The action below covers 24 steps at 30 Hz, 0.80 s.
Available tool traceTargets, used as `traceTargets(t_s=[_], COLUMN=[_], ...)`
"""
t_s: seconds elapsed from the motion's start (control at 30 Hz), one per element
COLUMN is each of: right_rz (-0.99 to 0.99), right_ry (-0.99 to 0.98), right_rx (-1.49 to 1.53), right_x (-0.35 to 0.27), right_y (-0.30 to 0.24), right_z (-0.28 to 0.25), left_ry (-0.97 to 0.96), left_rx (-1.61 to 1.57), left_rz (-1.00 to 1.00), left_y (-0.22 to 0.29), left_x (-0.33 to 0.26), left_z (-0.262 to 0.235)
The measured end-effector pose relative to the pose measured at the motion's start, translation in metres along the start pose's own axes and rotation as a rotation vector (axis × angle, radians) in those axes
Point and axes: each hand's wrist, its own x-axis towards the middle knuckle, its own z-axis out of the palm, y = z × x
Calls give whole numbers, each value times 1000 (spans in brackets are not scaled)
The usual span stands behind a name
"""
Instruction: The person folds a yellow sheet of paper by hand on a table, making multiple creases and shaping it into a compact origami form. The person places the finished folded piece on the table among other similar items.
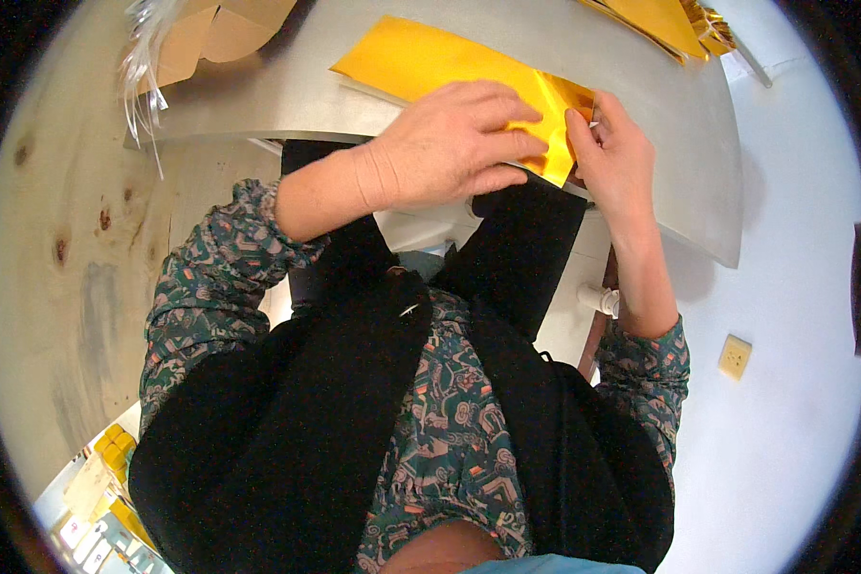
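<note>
A long sheet of shiny gold foil (416,59) lies slantwise near the front edge of the grey table (306,67). Its near right corner hangs past that edge above my lap. Across the sheet's middle rests my left hand (464,139), fingers stretched out and a little apart, lying on the foil. My right hand (617,153) is closed on the right end, pinching the foil between thumb and fingers. The foil bends and creases between both hands. A pale layer shows under its left part. My right fingertips are partly hidden behind the foil.
More gold foil sheets (651,24) lie at the table's far right, beside a crinkled gold bundle (713,31). An opened cardboard box (225,33) stands at the far left, with silvery strips (143,72) hanging beside it. A white wall (794,287) borders the right side.
</note>
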Motion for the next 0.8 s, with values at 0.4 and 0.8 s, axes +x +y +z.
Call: traceTargets(t_s=[0.4, 0.8], right_rz=[-562, -459], right_ry=[99, -211], right_rx=[-386, -343], right_x=[-21, -22], right_y=[29, 16], right_z=[-23, -13], left_ry=[-77, 105], left_rx=[110, 109], left_rz=[-99, -150], left_y=[14, 16], left_x=[3, -3], left_z=[16, 26])
